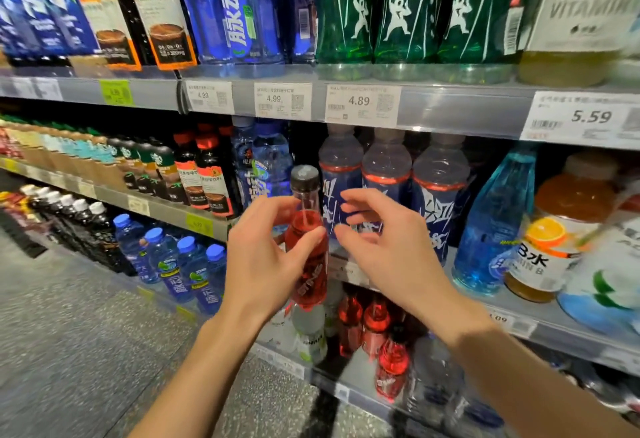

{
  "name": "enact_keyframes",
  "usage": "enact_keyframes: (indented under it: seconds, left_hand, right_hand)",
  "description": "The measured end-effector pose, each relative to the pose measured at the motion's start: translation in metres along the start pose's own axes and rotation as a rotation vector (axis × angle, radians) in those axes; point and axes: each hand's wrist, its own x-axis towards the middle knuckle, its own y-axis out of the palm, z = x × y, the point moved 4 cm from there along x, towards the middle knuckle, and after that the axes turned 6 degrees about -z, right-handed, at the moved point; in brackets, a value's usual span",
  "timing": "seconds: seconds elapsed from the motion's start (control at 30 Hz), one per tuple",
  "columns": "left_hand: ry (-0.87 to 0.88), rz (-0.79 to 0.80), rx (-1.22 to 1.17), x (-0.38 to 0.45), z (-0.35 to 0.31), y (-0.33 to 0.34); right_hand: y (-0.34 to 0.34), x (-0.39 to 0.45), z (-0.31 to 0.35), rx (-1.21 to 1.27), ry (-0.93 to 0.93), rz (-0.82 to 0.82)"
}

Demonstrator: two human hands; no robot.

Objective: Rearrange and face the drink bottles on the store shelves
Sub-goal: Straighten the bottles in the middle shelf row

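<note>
Two bare forearms reaching up from the lower edge toward store shelves (450, 108) stocked with drink bottles and fronted by price tags (360, 105), above a speckled grey floor (69, 316). Red bottle (309, 247) raised in front of the middle shelf, upright with a slight tilt, long axis near vertical, dark cap (304, 177) on top. Left hand (263, 257) wrapped round the bottle's body, thumb across the front, fingers curled behind. Right hand (384, 240) just beside the bottle, palm facing it, fingers spread and loosely bent, holding nothing. More red bottles (375, 323) standing on the shelf below.
</note>
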Motion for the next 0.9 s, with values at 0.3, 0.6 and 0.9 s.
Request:
enact_keyframes:
  seconds: [0.3, 0.6, 0.9]
  left_hand:
    - [0.069, 0.283, 0.036, -0.055, 0.028, 0.034]
    - [0.113, 0.439, -0.058, -0.088, 0.041, 0.067]
    - [0.272, 0.674, 0.235, -0.117, 0.070, 0.096]
  right_hand:
    - [0.008, -0.028, -0.023, -0.155, 0.007, 0.085]
    - [0.009, -0.038, -0.062, -0.370, -0.005, 0.193]
    - [0.029, -0.066, -0.116, -0.453, -0.042, 0.297]
